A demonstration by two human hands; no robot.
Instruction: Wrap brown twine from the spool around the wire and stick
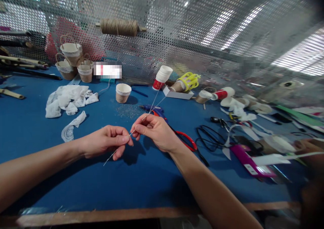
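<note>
A thin twisted silvery wire runs slantwise through both of my hands above the blue tabletop. My left hand pinches it between thumb and fingers, and its twisted end sticks out below that hand. Close beside it, my right hand is also closed on the wire with thumb and forefinger. Beyond the right hand the wire splits into two loose strands that spread toward the back. A blue glue gun and red-handled pliers lie behind and beside my right hand, partly hidden by it.
A small burlap cup with a white rim stands ahead. White lace is heaped at left, near several handled baskets. Stacked paper cups stand at the back. A black cable and a purple box lie at right.
</note>
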